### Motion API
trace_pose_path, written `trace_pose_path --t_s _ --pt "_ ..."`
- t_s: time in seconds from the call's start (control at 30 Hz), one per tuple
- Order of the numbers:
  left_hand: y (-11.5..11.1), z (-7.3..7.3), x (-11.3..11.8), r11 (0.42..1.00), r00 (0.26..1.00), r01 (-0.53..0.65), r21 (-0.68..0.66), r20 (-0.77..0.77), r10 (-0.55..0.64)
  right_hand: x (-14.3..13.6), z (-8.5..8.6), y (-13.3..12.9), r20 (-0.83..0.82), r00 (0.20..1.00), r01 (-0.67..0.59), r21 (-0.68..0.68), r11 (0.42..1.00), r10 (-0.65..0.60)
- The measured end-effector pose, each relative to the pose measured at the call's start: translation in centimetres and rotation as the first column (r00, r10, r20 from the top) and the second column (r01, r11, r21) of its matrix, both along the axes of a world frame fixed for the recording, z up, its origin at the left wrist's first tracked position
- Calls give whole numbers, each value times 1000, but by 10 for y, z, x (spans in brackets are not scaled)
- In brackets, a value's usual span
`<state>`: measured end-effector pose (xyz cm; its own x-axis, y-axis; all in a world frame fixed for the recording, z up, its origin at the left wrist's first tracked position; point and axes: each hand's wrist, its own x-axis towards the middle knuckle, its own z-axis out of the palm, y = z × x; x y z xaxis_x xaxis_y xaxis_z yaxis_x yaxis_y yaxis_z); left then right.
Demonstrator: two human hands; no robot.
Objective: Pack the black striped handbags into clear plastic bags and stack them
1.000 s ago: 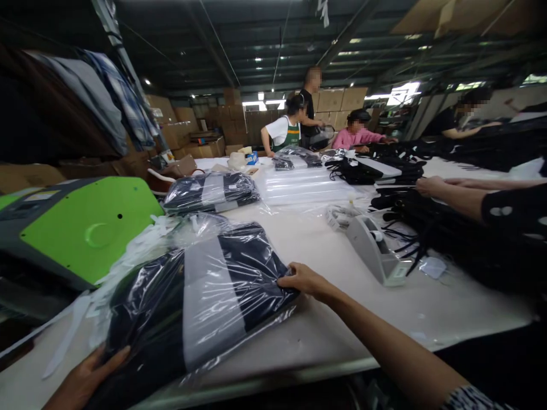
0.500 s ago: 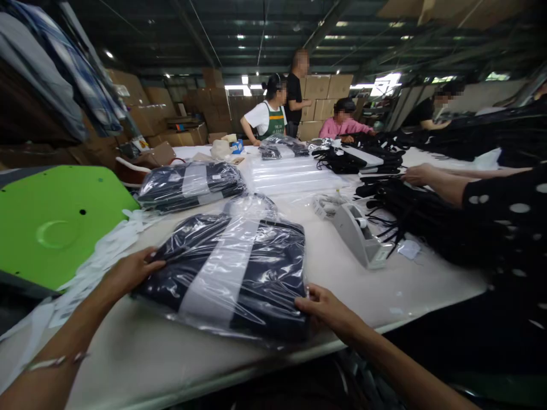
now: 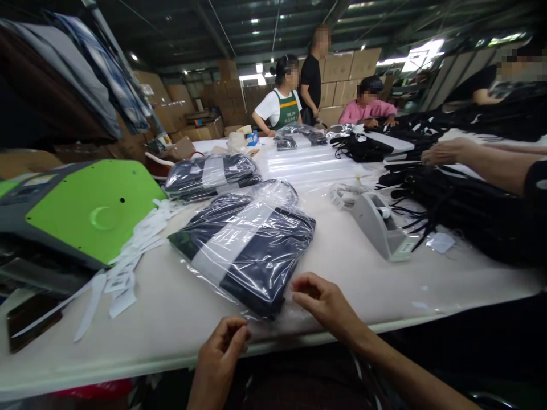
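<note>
Folded dark garments in a clear plastic bag [image 3: 265, 250], with a white band across them, lie on the white table in front of me. My left hand [image 3: 222, 347] is just off the bag's near edge, its fingers curled and the thumb against the forefinger. Whether a bit of plastic film is between them is too small to tell. Beside the bag's right near corner is my right hand [image 3: 322, 299]. Its fingers are bent, with a gap between thumb and forefinger and nothing seen in it.
A second bagged bundle [image 3: 213, 173] lies behind. Left are a green-and-grey machine [image 3: 98, 210] and white label strips [image 3: 123, 285]. On the right stand a grey tape dispenser [image 3: 380, 228] and black strapped items [image 3: 453, 210], with a co-worker's hand [image 3: 448, 151] over them. Other people work farther back.
Both hands have let go of the bag's sides. My left hand has moved right and toward me, to the near edge. The bag now lies turned, one corner toward me.
</note>
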<state>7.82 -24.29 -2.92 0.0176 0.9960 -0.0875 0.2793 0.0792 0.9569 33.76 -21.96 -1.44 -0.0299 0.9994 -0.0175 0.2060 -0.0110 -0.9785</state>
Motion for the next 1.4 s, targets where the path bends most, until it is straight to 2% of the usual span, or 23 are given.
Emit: trace_pose_path --t_s 0.03,0.07,0.13,0.2,0.27,0.4,0.47,0.57,0.63,0.77,0.87,0.93,1.07,1.17,1.3,1.4 --pt "-6 -4 4 989 988 -21 -149 145 43 -5 5 3 172 985 -53 189 981 20" --pt "-9 -6 8 966 955 -13 -259 284 89 -11 9 6 327 945 -151 340 928 34" --pt "-9 -3 18 929 853 40 -368 496 160 -20 15 11 543 837 -376 471 798 74" --pt "-6 3 27 916 764 112 -384 623 168 -28 16 16 652 753 -505 483 715 91" --pt "-3 8 34 914 703 173 -366 696 146 -33 12 20 703 707 -555 488 674 73" --pt "0 8 42 904 664 182 -387 727 177 -31 9 29 780 624 -644 476 599 51" --pt "3 5 46 894 658 166 -416 722 213 -28 14 34 791 612 -646 485 589 20" --pt "14 3 54 891 614 169 -421 752 239 -28 28 41 755 656 -592 508 626 7" --pt "24 4 61 908 579 147 -391 778 242 -27 39 45 729 681 -572 474 669 66" --pt "39 5 72 923 529 62 -380 796 292 -13 56 48 640 721 -573 336 747 265" --pt "41 3 77 916 497 36 -400 802 330 0 59 50 597 755 -535 322 781 272" --pt "40 2 80 916 481 -3 -400 803 352 4 58 53 627 738 -549 341 763 250" --pt "49 2 86 919 475 -114 -379 791 385 -6 50 57 715 655 -653 372 659 245" --pt "60 1 89 907 472 -168 -386 777 418 -17 46 59 763 615 -688 397 607 198" --pt "66 -3 84 923 504 -184 -337 774 383 -27 44 62 795 592 -712 442 545 129" --pt "63 -4 76 937 526 -151 -315 777 346 -32 42 65 783 607 -723 472 505 137"
